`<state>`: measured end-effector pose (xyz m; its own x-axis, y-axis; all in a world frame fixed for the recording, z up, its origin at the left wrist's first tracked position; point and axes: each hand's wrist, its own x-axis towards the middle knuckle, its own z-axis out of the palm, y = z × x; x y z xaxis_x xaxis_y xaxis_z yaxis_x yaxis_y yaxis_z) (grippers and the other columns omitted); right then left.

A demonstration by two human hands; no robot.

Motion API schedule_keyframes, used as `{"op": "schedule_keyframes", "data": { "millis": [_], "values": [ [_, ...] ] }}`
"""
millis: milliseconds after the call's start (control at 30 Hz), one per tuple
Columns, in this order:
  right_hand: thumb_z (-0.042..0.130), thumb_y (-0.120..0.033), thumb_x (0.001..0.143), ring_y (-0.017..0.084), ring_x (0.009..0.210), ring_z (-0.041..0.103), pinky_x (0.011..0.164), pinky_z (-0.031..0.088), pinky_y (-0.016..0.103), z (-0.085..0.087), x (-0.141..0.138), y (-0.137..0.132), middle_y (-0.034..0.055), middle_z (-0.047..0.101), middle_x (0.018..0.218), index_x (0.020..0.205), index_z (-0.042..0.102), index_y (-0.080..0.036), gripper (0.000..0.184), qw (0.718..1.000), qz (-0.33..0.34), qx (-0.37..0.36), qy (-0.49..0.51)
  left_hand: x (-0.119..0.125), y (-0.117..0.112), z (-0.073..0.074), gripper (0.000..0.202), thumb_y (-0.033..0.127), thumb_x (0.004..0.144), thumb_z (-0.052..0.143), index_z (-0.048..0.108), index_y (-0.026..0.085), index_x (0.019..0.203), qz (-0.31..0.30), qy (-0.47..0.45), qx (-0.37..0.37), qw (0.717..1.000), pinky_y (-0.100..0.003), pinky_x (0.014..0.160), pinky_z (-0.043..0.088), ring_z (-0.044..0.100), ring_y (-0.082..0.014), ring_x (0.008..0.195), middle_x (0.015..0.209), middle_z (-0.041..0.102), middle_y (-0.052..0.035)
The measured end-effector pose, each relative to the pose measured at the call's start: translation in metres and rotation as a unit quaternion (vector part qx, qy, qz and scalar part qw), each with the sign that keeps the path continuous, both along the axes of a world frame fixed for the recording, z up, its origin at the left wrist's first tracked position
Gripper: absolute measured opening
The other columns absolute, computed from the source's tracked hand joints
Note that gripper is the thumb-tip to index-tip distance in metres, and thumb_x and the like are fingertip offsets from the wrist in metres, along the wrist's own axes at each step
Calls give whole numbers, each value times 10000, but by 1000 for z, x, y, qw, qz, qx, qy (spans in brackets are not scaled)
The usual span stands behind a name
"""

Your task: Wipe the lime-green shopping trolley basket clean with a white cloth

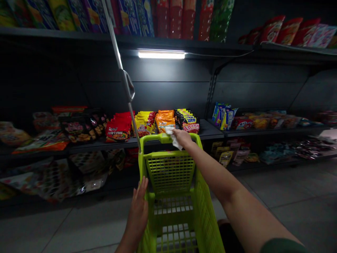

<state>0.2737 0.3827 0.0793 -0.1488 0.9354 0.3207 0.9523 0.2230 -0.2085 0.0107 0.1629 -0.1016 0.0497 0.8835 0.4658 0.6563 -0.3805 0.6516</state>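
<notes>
the near end of the green cart is cut off at six o'clock, counting from its middle, so its wheels cannot be made out; the metal pole rises at its far left corner and runs out of view at eleven o'clock; how the two are joined is hard to tell; packets on the bottom shelf, between nine and ten o'clock, are dim and blurred; a dark shape at four o'clock is too shadowed to identify; the fingers of the right hand show only in part.

the white cloth is thin, soft and crumpled, pinched in the right hand at twelve o'clock, over the cart's handle; the left hand is open, fingers fairly straight, along the cart's side at nine o'clock.

the cart is yellow-green, with slotted walls; a slotted panel stands across its far end; grey floor shows through its base; the middle shelf holds rows of red, yellow, orange and black packs from eleven to one o'clock; red bottles stand higher at twelve, their tops cut off.
</notes>
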Motion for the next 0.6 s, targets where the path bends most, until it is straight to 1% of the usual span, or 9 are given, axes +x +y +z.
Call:
{"op": "schedule_keyframes", "data": {
  "millis": [100,200,300,400,467,500,533,567,600],
  "values": [
    [390,-346,1030,207,976,672,801,438,238,-5,67,-25,74,731,1191,1266,676,-245,384,997,-79,-16,15,-3,-1,-5,854,-14,905,290,44,387,1619,9,19,4,1000,-592,1259,156,272,-216,1532,1643,364,-48],
    [439,-284,1003,200,991,674,815,447,230,-29,106,-72,64,723,1203,1220,674,-243,323,997,-70,-13,29,-5,-3,-3,858,-27,889,315,106,374,1618,42,73,24,996,-662,1233,147,226,-260,1547,1624,399,-68],
    [467,-216,976,189,998,675,823,466,229,-64,109,-138,50,721,1173,1184,662,-246,288,999,-4,-10,46,1,-7,10,799,-34,866,355,334,342,1571,77,141,56,985,-703,1219,48,76,-301,1573,1606,428,-76],
    [480,-162,956,197,1011,664,820,490,259,-89,94,-205,50,702,1198,1183,664,-268,311,999,38,-29,7,20,-5,31,699,44,878,451,435,318,1521,25,116,45,992,-642,1247,41,19,-311,1579,1672,299,-60],
    [521,-157,947,218,977,649,804,494,301,-95,81,-237,69,704,1147,1190,674,-291,318,997,50,-32,-41,38,4,44,731,142,896,519,299,270,1582,-27,-7,-29,999,-556,1270,123,66,-289,1582,1702,208,-77],
    [547,-159,943,224,965,639,806,490,318,-95,74,-247,76,704,1117,1202,674,-305,323,996,63,-27,-54,47,13,49,772,188,896,558,241,255,1597,-30,-103,-86,991,-517,1270,167,119,-280,1578,1697,215,-95],
    [570,-164,943,226,968,630,825,482,330,-96,67,-253,78,704,1097,1224,667,-318,334,995,85,-22,-56,56,24,53,797,207,882,599,235,256,1590,-6,-222,-149,964,-483,1260,221,201,-271,1562,1670,287,-107],
    [588,-169,946,225,988,622,856,471,337,-97,60,-256,74,704,1085,1242,657,-328,343,992,114,-16,-49,64,36,55,805,200,867,633,253,272,1573,20,-356,-217,909,-454,1232,299,327,-257,1517,1615,396,-104],
    [599,-174,950,221,1010,616,886,457,338,-99,53,-257,64,705,1076,1242,653,-329,335,989,144,-13,-39,70,49,57,796,168,837,670,308,295,1534,59,-483,-268,831,-464,1171,399,493,-261,1408,1498,542,-96]
  ]
}}
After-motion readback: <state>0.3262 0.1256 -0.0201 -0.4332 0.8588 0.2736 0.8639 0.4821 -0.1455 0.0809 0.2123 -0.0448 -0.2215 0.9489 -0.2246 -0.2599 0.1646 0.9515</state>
